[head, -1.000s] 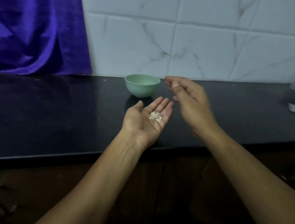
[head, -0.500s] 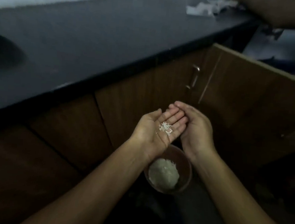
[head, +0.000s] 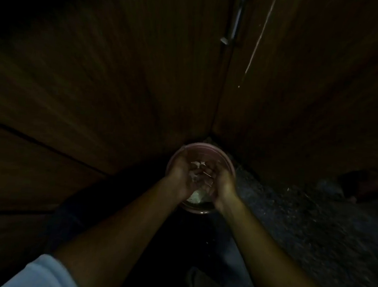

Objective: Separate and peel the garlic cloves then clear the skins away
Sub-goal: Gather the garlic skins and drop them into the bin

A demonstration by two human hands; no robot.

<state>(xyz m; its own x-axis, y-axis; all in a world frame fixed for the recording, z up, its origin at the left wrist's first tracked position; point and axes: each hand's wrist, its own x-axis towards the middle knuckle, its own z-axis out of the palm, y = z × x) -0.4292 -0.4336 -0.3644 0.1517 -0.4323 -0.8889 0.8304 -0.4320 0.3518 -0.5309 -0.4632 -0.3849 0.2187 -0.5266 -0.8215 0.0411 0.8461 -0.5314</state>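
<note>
1. The garlic skins [head: 197,166] lie as pale flakes in the hollow of the left grip [head: 182,176], directly above the pink bin [head: 206,146] on the floor [head: 302,220].
2. The left grip is cupped with loose fingers. The skins rest on the palm and are not pinched.
3. The right grip [head: 223,182] sits edge-on, just beside the left. It is too dark to tell whether its fingers curl on anything.
4. The skins are likely paper-thin, nearly weightless and brittle, so they cannot be grasped firmly. They probably cling to damp skin and drift in any draught.
5. Tipping the palm and brushing the flakes off with the other grip's fingers looks better than plucking them, keeping low inside the rim.
6. Below the grips, a whitish heap [head: 196,196] already lies in the bin.
7. Beyond the grips stands a wooden cupboard door [head: 120,81].
</note>
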